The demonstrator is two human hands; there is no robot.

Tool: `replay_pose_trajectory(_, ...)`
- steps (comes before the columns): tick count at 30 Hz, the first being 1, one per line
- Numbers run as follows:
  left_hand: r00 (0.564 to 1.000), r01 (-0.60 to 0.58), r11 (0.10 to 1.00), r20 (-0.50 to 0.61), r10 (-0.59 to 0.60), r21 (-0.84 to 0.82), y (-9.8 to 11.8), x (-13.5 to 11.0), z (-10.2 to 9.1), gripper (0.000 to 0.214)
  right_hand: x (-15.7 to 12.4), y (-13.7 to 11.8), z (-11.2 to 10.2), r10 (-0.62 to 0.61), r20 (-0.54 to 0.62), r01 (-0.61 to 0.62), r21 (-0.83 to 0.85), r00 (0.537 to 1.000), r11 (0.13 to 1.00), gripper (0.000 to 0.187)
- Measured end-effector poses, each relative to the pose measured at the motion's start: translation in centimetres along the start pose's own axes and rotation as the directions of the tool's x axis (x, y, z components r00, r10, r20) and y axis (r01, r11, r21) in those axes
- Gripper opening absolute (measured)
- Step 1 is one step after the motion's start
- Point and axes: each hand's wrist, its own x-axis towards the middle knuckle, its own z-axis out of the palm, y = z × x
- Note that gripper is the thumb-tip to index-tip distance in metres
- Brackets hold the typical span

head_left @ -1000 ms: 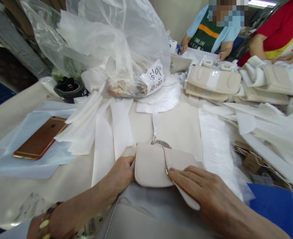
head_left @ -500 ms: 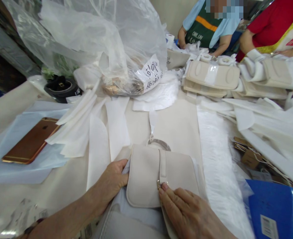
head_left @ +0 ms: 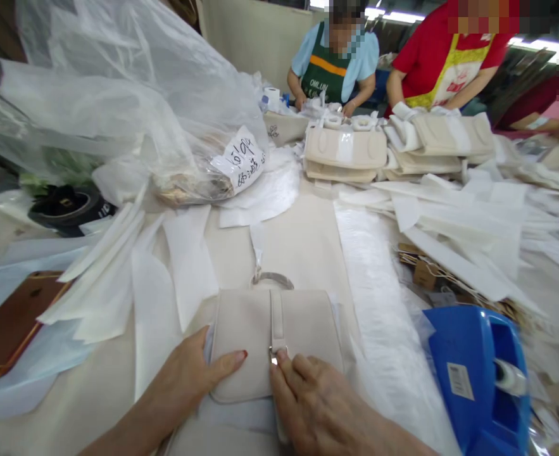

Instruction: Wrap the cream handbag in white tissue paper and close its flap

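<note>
A cream handbag (head_left: 241,342) lies on the table in front of me, its flap toward me. A narrow strap (head_left: 277,316) runs down the middle of the flap to a small metal buckle (head_left: 273,356). My left hand (head_left: 203,364) grips the bag's left edge, thumb on the flap and the other fingers hidden behind the side. My right hand (head_left: 307,392) has its fingertips pinched at the buckle and strap end. What exactly sits between those fingertips is hidden. Behind the bag stands its curved handle (head_left: 276,277), with a white strip attached.
White strips (head_left: 153,297) and a phone (head_left: 16,323) lie left. A plastic bag (head_left: 165,107) and a plant pot (head_left: 70,212) stand behind. At right are a white sheet stack (head_left: 378,304) and a blue bin (head_left: 459,354). Wrapped handbags (head_left: 345,149) lie before two co-workers (head_left: 340,63).
The camera view has shifted right and up. My left thumb now lies further over the flap. My right fingers stay at the buckle.
</note>
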Motion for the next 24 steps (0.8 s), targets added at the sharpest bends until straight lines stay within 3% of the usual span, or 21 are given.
replay_pose_trajectory(3, 0.995, 0.006, 0.964, -0.099, 0.021, 0.266, -0.2, 0.1, 0.3, 0.057, -0.2, -0.2, -0.3, 0.002, 0.021, -0.002, 0.006, 1.000, 1.000, 0.038)
replay_pose_trajectory(6, 0.978, 0.049, 0.935, -0.207, 0.026, 0.351, -0.3, -0.1, 0.3, 0.066, -0.7, -0.3, -0.5, 0.017, 0.055, -0.020, 0.046, 0.998, 0.999, 0.045)
replay_pose_trajectory(8, 0.978, 0.034, 0.983, -0.210, 0.004, 0.179, -0.2, -0.3, 0.4, 0.072, -0.9, -0.3, -0.9, 0.047, 0.090, -0.057, 0.108, 0.995, 0.993, 0.048)
replay_pose_trajectory(10, 0.990, 0.015, 0.994, -0.136, -0.031, -0.112, 0.0, -0.5, 0.6, 0.071, -0.9, -0.3, -1.6, 0.086, 0.154, -0.113, 0.177, 0.984, 0.978, 0.049)
replay_pose_trajectory(12, 0.998, 0.048, 0.939, -0.024, -0.060, -0.341, 0.2, -0.7, 0.7, 0.063, -0.7, -0.3, -2.5, 0.122, 0.221, -0.173, 0.228, 0.968, 0.958, 0.047)
replay_pose_trajectory(14, 0.996, 0.082, 0.890, 0.067, -0.057, -0.448, 0.4, -1.0, 0.8, 0.053, -0.6, -0.4, -3.2, 0.149, 0.256, -0.216, 0.256, 0.955, 0.942, 0.043)
replay_pose_trajectory(17, 0.988, 0.094, 0.842, 0.155, -0.012, -0.531, 0.6, -1.9, 1.0, 0.050, -0.6, -0.5, -3.6, 0.168, 0.266, -0.238, 0.259, 0.949, 0.936, 0.040)
replay_pose_trajectory(20, 0.972, 0.132, 0.852, 0.235, -0.010, -0.507, 1.3, -3.3, 1.4, 0.043, -0.9, -0.6, -3.4, 0.125, 0.265, -0.185, 0.212, 0.956, 0.960, 0.033)
replay_pose_trajectory(24, 0.980, 0.036, 0.906, 0.191, 0.050, -0.422, 3.0, -5.5, 2.0, 0.032, -1.0, -0.9, -3.7, 0.099, 0.281, -0.150, 0.165, 0.954, 0.975, 0.023)
